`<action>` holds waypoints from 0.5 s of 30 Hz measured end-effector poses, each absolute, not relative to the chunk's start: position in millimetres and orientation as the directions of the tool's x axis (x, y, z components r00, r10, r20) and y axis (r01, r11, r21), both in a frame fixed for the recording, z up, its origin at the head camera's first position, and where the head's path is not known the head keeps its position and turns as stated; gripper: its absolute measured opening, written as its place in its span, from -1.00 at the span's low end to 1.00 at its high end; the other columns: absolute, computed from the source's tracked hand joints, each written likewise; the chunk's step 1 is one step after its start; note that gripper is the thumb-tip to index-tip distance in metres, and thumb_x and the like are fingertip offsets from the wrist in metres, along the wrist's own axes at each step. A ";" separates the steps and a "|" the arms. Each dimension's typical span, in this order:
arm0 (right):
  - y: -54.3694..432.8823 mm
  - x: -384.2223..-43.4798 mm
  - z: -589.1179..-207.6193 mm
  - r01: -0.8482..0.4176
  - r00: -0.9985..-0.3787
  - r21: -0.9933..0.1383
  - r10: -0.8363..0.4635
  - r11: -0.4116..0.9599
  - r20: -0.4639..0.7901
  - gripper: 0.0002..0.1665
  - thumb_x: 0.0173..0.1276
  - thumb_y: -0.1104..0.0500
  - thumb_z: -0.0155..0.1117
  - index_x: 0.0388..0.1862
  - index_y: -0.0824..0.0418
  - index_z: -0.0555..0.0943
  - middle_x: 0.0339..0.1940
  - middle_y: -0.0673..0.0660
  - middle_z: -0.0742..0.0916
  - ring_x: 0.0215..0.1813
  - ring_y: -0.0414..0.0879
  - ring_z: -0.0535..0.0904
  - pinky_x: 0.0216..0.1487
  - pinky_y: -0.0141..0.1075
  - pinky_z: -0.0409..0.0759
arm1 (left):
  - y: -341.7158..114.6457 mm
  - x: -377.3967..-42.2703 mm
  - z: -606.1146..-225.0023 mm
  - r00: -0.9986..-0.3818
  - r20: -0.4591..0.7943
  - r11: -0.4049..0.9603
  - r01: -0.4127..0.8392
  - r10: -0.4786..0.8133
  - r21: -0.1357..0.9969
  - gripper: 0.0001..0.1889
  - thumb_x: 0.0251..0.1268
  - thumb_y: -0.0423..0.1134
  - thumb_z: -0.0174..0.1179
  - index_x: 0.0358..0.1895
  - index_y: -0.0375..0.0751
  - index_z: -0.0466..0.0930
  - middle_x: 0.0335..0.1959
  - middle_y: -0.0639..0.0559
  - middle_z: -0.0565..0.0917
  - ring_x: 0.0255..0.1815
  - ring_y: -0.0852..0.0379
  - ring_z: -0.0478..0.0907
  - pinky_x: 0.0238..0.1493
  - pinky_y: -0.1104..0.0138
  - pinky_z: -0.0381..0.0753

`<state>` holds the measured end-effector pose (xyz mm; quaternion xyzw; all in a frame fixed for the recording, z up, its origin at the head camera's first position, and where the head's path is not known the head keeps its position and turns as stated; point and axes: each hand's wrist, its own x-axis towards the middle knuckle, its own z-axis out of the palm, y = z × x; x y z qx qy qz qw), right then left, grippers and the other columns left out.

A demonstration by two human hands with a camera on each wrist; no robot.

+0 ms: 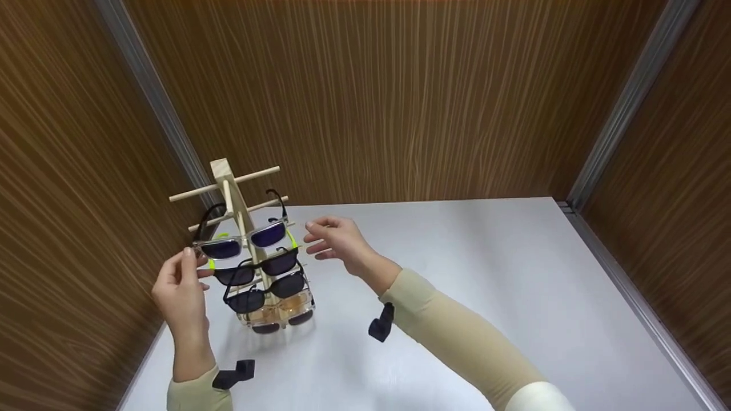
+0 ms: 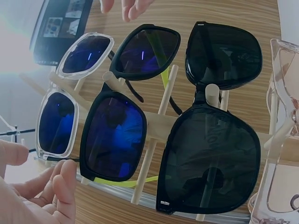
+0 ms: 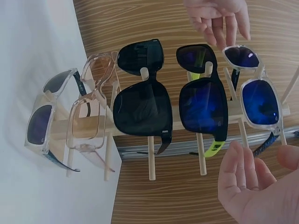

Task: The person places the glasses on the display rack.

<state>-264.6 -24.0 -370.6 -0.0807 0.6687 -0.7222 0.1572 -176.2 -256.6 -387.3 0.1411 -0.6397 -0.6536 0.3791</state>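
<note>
Sunglasses with a clear frame and blue lenses [image 1: 222, 249] sit on a wooden eyewear rack [image 1: 221, 169], above several other pairs. My left hand [image 1: 181, 291] is at their left end, fingertips by the temple, thumb and fingers apart. On the other side, my right hand [image 1: 344, 242] is beside their right end, its fingers loosely extended; in the right wrist view a gap shows between thumb and fingers. Directly below hang black sunglasses with yellow-green temples [image 3: 203, 105]. Whether either hand touches the clear frame is hard to tell.
Lower on the rack are black sunglasses [image 3: 142, 109], a clear pinkish pair [image 3: 86, 123] and another clear-framed pair [image 3: 39, 125]. Bare pegs [image 1: 260, 174] stick out at the top. The rack stands on a white table [image 1: 457, 285], near wood-grain walls [image 1: 400, 103].
</note>
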 end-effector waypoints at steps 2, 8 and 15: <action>-21.0 -263.3 -372.6 0.114 -0.935 -0.992 -0.342 -0.052 -0.090 -0.67 0.33 0.07 0.21 -0.06 0.27 0.54 -0.26 0.18 0.70 -0.27 0.02 0.67 -0.23 -0.19 0.62 | -257.1 -173.5 -388.3 -0.652 0.320 0.118 0.335 -0.688 0.935 -0.74 0.32 -0.17 0.13 -0.17 -0.35 0.59 -0.49 0.02 0.66 -0.59 0.21 0.57 -0.64 0.50 0.42; -11.3 -256.8 -376.4 0.059 -0.928 -0.998 -0.369 0.012 -0.059 -0.69 0.33 0.09 0.20 -0.06 0.27 0.55 -0.27 0.17 0.70 -0.29 0.00 0.68 -0.22 -0.19 0.62 | -254.4 -167.9 -392.5 -0.610 0.408 0.147 0.432 -0.679 0.890 -0.76 0.34 -0.23 0.11 -0.18 -0.38 0.60 -0.49 -0.06 0.65 -0.56 0.16 0.57 -0.61 0.50 0.44; -1.1 -250.3 -381.1 0.021 -0.922 -0.999 -0.386 0.038 -0.034 -0.69 0.33 0.08 0.20 -0.06 0.26 0.57 -0.28 0.16 0.69 -0.29 0.00 0.67 -0.22 -0.19 0.62 | -238.5 -163.8 -394.6 -0.648 0.469 0.137 0.495 -0.600 0.858 -0.70 0.35 -0.25 0.08 -0.13 -0.51 0.55 -0.47 -0.15 0.64 -0.54 0.13 0.57 -0.57 0.47 0.45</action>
